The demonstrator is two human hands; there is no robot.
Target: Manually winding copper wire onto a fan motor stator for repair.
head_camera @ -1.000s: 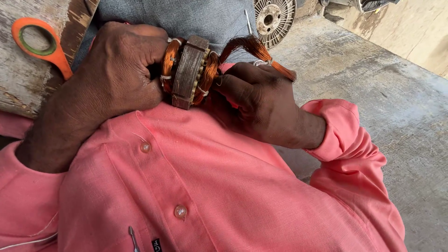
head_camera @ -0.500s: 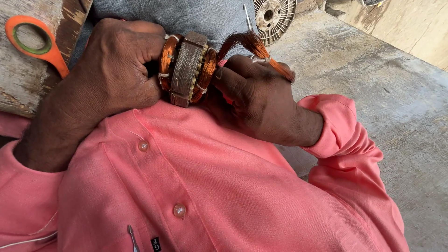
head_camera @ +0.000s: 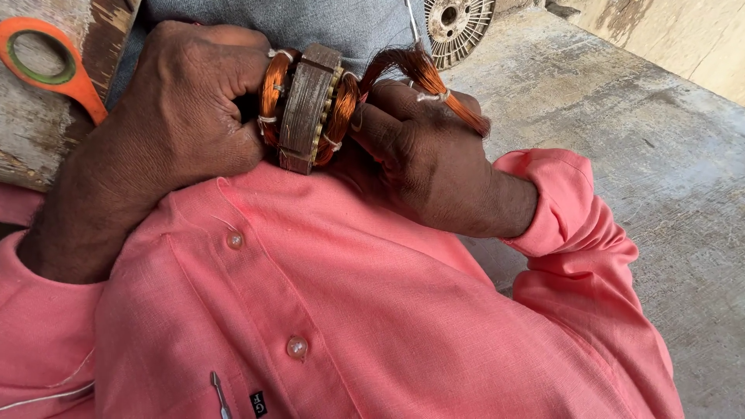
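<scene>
While both hands press it against the chest, the stator [head_camera: 306, 109] sits on edge just above the pink shirt [head_camera: 349, 310], its laminated steel ring flanked on each side by copper windings. My left hand [head_camera: 182, 101] is curled into a tight fist around the winding on its side, fingers fully wrapped, nothing else in its grasp. My right hand [head_camera: 423, 159] is closed too, thumb pushed against the winding on the other side while the fingers clamp a loose bundle of copper wire [head_camera: 423, 74] that arcs up out of the coil and trails over the knuckles.

I judge the stator dense and heavy for its bulk: the steel core is rigid and will not give. The windings are another matter. The thin enamelled strands are springy, bend easily and would scratch or kink under hard pinching, so I would carry the load on the core's outer rim and only steady it by the coils. The white tie threads around the windings look slight. The free bundle is limp and best held near its root.

An orange scissors handle [head_camera: 50, 58] lies on the worn wooden board [head_camera: 31, 155] beside my left forearm, and a slotted metal disc [head_camera: 458, 23] rests on the concrete floor [head_camera: 621, 155] beyond.
</scene>
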